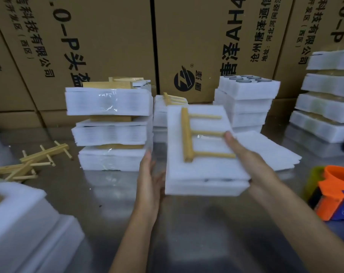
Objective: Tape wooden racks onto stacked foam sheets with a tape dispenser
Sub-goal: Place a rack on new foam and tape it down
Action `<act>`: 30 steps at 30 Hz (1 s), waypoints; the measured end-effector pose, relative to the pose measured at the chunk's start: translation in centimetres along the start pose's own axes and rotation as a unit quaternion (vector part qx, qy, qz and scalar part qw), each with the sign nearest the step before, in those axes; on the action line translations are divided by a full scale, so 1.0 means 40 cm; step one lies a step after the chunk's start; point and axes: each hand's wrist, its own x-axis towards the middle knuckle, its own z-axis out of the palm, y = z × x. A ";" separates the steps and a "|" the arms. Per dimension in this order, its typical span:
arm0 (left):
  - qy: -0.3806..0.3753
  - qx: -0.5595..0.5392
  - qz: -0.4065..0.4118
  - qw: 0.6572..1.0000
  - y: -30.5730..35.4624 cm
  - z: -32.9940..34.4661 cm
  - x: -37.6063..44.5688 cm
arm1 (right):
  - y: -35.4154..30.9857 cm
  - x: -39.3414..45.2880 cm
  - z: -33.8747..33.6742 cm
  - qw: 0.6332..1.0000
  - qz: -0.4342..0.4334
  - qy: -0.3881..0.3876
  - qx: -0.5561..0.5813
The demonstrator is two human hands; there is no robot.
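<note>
One head-worn view looks forward and down, close over the table (186, 223) — facing cardboard boxes (108, 46)

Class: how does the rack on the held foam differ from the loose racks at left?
The held rack lies alone, flat on the foam stack; the loose racks lie jumbled on the metal table. The right hand touches the held rack; nothing touches the loose racks. Both are pale wood.
</note>
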 end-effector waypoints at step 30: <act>0.167 0.725 0.101 0.660 -0.091 0.040 0.184 | -0.136 0.779 0.168 0.994 0.063 -0.083 0.030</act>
